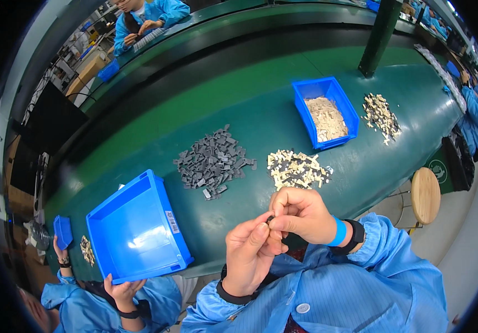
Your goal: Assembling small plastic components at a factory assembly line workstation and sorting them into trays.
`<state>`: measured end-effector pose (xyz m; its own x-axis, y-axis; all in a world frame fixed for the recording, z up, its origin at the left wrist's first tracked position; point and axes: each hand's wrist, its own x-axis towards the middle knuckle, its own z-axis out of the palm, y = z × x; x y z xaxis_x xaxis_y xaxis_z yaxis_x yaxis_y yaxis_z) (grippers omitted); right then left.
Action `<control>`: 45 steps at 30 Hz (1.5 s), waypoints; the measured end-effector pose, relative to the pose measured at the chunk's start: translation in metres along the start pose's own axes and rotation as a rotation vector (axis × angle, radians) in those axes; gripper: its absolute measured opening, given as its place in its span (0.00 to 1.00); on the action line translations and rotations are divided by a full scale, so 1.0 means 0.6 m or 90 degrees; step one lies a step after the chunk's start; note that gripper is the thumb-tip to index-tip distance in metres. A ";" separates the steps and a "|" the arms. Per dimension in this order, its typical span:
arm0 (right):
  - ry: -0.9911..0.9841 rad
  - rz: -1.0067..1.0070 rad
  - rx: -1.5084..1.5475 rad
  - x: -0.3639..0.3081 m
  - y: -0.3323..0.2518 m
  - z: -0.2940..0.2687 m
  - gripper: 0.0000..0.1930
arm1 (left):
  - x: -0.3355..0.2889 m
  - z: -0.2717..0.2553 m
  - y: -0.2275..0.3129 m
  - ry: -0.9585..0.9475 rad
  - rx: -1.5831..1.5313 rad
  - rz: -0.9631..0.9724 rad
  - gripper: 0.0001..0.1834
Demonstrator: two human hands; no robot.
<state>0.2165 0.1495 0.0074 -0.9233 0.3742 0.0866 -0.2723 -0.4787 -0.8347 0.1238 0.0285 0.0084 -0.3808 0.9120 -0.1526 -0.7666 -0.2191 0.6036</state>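
Just past the table's near edge, my two hands meet in front of my chest. Both pinch one small black piece (270, 218), mostly covered by fingertips, so its exact kind does not show. My left hand (250, 244) grips it from the left with thumb and fingers. From the other side my right hand (301, 213), with a blue band and black strap at its wrist, closes thumb and forefinger on it. Nearest beyond my hands lies a pile of cream and black small pieces (297, 169). Left of that spreads a heap of dark grey flat plastic pieces (212, 161).
A blue bin (351, 117) holds cream pieces; a mixed pile (380, 116) lies to its right. At left, a co-worker's hand touches a large blue tray (166, 244). A wooden stool (425, 195) stands right. A green post (380, 39) rises at the back.
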 end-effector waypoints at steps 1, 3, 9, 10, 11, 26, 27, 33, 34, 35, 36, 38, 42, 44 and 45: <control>0.000 -0.047 -0.053 0.005 0.001 0.003 0.07 | -0.002 -0.001 0.003 -0.014 -0.107 -0.044 0.14; -0.002 -0.092 -0.107 0.010 0.003 0.003 0.08 | -0.004 -0.001 0.009 -0.002 -0.135 -0.068 0.13; -0.116 -0.102 -0.324 0.026 -0.001 -0.004 0.11 | -0.020 -0.015 0.011 -0.022 -0.178 -0.088 0.13; -0.101 -0.071 -0.272 0.025 -0.003 -0.001 0.11 | -0.021 -0.009 0.013 -0.008 -0.149 -0.081 0.13; -0.085 -0.040 -0.220 0.025 -0.006 0.002 0.11 | -0.019 0.000 0.017 -0.006 -0.150 -0.078 0.13; 0.006 -0.301 -0.675 0.035 -0.020 0.032 0.07 | -0.003 -0.032 0.011 0.037 -0.146 -0.026 0.12; -0.002 -0.297 -0.685 0.029 -0.028 0.041 0.07 | -0.008 -0.036 0.013 0.007 -0.151 -0.015 0.13; -0.058 -0.250 -0.578 0.010 -0.035 0.050 0.06 | -0.084 -0.028 0.110 0.291 0.306 0.439 0.07; -0.053 -0.250 -0.562 0.011 -0.032 0.041 0.05 | -0.098 -0.021 0.144 0.346 0.396 0.517 0.06; -0.042 -0.246 -0.548 0.012 -0.031 0.033 0.05 | -0.106 -0.030 0.172 0.373 0.461 0.570 0.07; -0.048 -0.255 -0.548 0.013 -0.030 0.029 0.05 | -0.112 -0.033 0.199 0.375 0.488 0.640 0.07; -0.043 -0.243 -0.551 0.013 -0.034 0.027 0.06 | -0.123 -0.049 0.244 0.413 0.630 0.718 0.05; -0.047 -0.252 -0.549 0.017 -0.044 0.016 0.06 | -0.145 -0.044 0.304 0.451 1.081 0.663 0.08; -0.043 -0.257 -0.523 0.022 -0.042 0.012 0.05 | -0.140 -0.079 0.317 0.391 1.200 0.566 0.20; -0.029 -0.257 -0.524 0.018 -0.046 0.013 0.05 | -0.132 -0.078 0.329 0.369 1.274 0.502 0.28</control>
<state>0.2118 0.1606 0.0358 -0.8147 0.3495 0.4626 -0.3140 0.4048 -0.8588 -0.0216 -0.1029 0.1029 -0.6077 0.5910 0.5305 0.7925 0.4951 0.3561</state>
